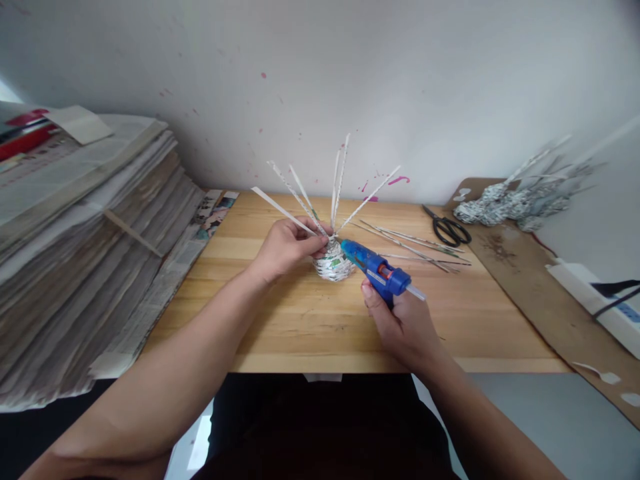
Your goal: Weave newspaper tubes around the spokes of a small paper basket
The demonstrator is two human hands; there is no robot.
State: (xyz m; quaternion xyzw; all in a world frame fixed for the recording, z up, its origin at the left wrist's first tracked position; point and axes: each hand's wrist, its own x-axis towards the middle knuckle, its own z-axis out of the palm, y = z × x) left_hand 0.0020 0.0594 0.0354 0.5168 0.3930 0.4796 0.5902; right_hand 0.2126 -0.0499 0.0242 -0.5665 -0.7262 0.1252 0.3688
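Note:
A small round woven paper basket (334,265) stands on the wooden table, with several rolled paper strips (368,199) fanning up from its narrow top. My left hand (293,245) pinches the basket's neck and the base of a strip from the left. In my right hand (403,327) is a blue glue gun (371,263), the fingers wrapped around its handle. Its nozzle points left at the basket's top; whether it touches cannot be made out. A clear glue stick (416,292) pokes out of the gun's back end.
Loose paper rolls (417,244) lie right of the basket, near black scissors (447,228). Several woven paper pieces (500,203) rest on a cardboard sheet (530,287) at the right, beside a white power strip (595,300). A tall newspaper stack (95,247) fills the left; a wall stands behind.

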